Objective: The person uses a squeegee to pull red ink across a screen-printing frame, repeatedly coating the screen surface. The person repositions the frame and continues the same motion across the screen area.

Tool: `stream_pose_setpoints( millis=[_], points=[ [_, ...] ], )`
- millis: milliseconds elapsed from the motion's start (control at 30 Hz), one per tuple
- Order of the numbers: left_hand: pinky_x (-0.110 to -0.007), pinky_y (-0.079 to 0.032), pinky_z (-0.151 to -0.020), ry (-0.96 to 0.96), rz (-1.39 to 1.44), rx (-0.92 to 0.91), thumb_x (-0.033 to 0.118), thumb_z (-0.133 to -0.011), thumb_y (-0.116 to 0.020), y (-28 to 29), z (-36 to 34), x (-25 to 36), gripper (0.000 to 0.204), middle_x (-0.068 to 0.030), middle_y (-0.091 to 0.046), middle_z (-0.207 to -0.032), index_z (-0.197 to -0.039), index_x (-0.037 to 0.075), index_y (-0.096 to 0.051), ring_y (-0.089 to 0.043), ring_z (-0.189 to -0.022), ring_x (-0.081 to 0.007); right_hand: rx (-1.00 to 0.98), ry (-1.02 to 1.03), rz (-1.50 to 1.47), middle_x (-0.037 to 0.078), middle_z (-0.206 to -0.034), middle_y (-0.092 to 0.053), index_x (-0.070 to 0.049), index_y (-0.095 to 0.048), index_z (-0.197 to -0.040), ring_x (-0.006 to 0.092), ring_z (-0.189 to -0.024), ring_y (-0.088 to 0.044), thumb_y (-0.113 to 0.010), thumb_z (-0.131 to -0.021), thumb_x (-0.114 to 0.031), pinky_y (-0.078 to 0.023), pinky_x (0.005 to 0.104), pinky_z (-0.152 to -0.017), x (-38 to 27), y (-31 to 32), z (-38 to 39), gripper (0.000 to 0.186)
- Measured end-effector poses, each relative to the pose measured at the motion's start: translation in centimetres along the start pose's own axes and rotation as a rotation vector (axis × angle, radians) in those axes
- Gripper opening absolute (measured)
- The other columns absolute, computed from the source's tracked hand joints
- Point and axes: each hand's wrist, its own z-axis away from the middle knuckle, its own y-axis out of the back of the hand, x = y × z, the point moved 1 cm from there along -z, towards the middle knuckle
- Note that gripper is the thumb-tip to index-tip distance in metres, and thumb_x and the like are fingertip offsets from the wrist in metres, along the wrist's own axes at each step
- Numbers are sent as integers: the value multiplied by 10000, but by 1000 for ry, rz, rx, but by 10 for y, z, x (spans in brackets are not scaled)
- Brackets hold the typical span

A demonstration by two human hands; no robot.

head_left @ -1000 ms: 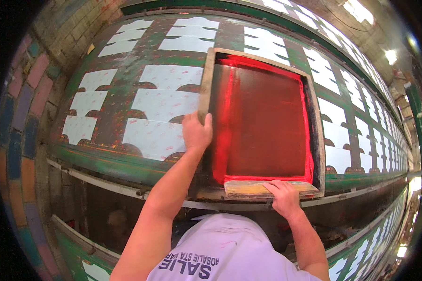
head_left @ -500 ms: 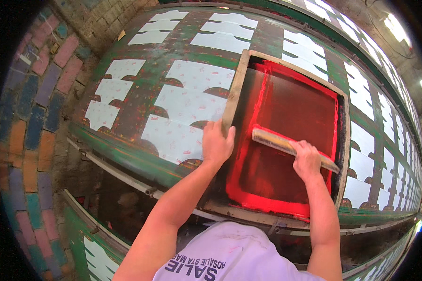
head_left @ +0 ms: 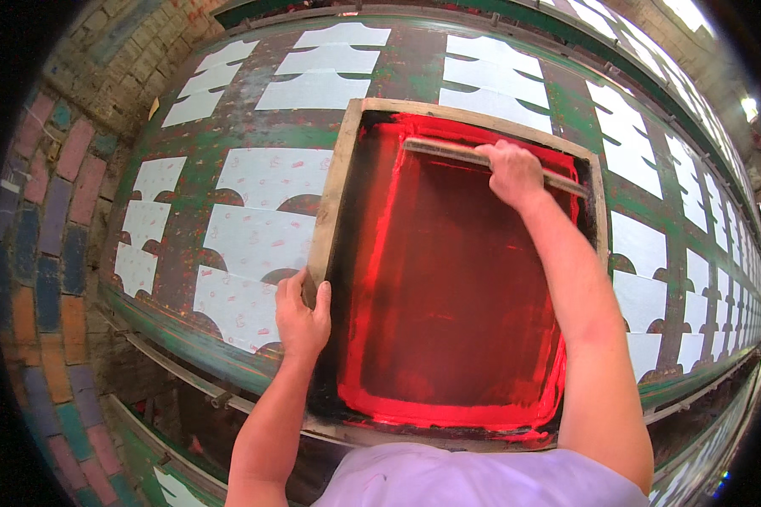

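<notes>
A wooden-framed printing screen (head_left: 328, 190) lies on the long table in front of me, its mesh stained dark red. Bright red ink (head_left: 448, 412) lines the mesh in a thick border. My right hand (head_left: 516, 173) is closed around a long, narrow squeegee (head_left: 448, 149), which rests across the far end of the mesh. At the near part of the frame's left side, my left hand (head_left: 303, 319) grips the wood, thumb toward the mesh and fingers on the outer side. Left of the screen lie white cut fabric pieces (head_left: 258, 232) with small red prints.
The green-brown table (head_left: 186, 198) carries rows of white fabric pieces (head_left: 495, 72) beyond and to the right of the screen. A metal rail (head_left: 177, 367) runs along its near edge. At the left is a floor of coloured bricks (head_left: 51, 253). Another table stands behind.
My right hand has pushed the squeegee from the middle of the mesh to its far end. My left hand still grips the frame's left side. The view has shifted, so the screen appears farther left.
</notes>
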Motion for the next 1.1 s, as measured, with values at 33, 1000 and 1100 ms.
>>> stream_pose_setpoints(
  millis=[33, 1000, 1100],
  points=[
    [-519, -547, -984, -14, 0, 8, 214, -1040, -808, 0, 0, 1, 438, -187, -683, -1181, -1394, -1, -666, -660, -1135, -416, -34, -15, -24, 139, -1136, -791, -223, -809, -1296, 379, -1086, -783, -669, -924, -3, -641, 536, -936, 9, 2, -13, 455],
    [-549, -541, -1051, -34, -44, 12, 349, -1071, -759, -4, -2, -11, 459, -252, -701, -1299, -1367, 7, -675, -665, -1224, -470, -415, 32, -49, 133, -1102, -821, -171, -847, -1102, 362, -1059, -813, -683, -916, -163, -666, 520, -919, -111, 98, 187, 248],
    [-563, -552, -1050, -26, -31, 13, 364, -1057, -771, -5, -2, -13, 483, -245, -703, -1320, -1383, 20, -675, -668, -1243, -463, -435, 10, -125, 116, -1089, -806, -194, -851, -1106, 347, -1038, -815, -753, -898, -175, -668, 508, -890, -146, 115, 247, 231]
  ],
)
